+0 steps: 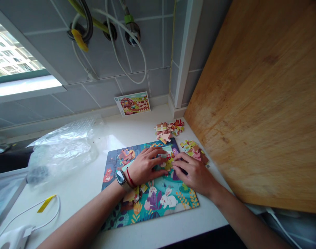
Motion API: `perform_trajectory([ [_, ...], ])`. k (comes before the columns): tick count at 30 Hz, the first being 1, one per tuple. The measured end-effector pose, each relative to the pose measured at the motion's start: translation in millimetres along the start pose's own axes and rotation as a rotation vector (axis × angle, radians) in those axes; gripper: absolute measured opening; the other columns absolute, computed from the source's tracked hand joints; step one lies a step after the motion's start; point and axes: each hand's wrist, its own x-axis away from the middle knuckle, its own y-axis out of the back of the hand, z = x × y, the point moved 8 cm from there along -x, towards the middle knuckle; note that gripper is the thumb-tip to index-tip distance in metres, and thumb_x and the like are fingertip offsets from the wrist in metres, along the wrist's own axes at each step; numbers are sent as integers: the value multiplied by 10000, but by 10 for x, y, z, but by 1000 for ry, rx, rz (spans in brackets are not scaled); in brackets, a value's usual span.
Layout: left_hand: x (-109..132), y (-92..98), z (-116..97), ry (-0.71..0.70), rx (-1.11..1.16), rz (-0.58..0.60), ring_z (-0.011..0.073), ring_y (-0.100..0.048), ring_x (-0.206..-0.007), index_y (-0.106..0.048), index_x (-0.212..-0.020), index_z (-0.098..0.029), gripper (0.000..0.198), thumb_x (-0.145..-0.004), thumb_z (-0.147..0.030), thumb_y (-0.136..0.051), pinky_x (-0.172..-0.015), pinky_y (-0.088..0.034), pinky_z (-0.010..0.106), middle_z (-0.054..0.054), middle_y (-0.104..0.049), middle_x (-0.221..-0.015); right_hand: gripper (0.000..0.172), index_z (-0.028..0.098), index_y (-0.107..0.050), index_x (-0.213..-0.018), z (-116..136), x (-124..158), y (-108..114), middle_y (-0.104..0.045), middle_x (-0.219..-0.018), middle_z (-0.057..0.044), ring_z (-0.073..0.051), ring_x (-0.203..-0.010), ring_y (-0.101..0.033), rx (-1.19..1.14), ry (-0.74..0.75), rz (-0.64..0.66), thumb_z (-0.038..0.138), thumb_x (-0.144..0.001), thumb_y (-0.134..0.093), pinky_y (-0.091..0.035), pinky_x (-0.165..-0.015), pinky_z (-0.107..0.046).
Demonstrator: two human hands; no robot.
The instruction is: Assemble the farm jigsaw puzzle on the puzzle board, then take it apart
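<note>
A finished jigsaw board [168,209] with rabbits, leaves and flowers lies on the white counter. On its upper middle sits a smaller group of joined puzzle pieces [169,162] showing a red vehicle on green. My left hand [147,164] rests over this group, fingers spread and pressed down on it, hiding much of it. From the right, my right hand [194,171] reaches in with bent fingers and thumb drawn together at a puzzle piece on the group's right edge. Loose pieces [126,156] lie on the board's upper left, and others [132,197] sit beneath my left wrist.
Two piles of loose pieces, one behind the board [164,131] and one at its right [195,150], lie on the counter. A farm picture card [134,103] leans on the wall. Plastic wrap [67,152] is at left, a wooden board [264,103] at right, a white cable [58,207] front left.
</note>
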Motion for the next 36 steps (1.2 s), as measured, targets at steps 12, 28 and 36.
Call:
perform_trajectory([
  [12,15,-49,36,41,-19,20,313,-565,-1442,-709,-1295,-241,319,-1050,-430,-633,-1121,-539,508,80,-669,-1476,191,222,-748,-1031,-2,2,6,-724,-1039,-75,-215,-970,-729,-31,9,-16,184,-1034,-561,-620,-885,-347],
  [28,10,-7,14,33,37,11,355,-562,-1397,-707,-1274,-214,356,-1028,-446,-596,-1096,-514,543,109,-674,-1445,477,238,-644,-1433,-118,-608,212,-615,-1421,-143,-322,-1338,-607,215,-100,-174,316,-963,-673,-507,-1162,-513],
  [36,-5,58,34,49,119,-71,289,-642,-1222,-752,-1081,-207,239,-1056,-353,-564,-1047,-530,457,102,-730,-1255,761,185,-550,-1555,-565,-1159,-287,-356,-1709,-189,-399,-1565,-381,252,-277,10,407,-867,-787,-338,-1280,-550],
])
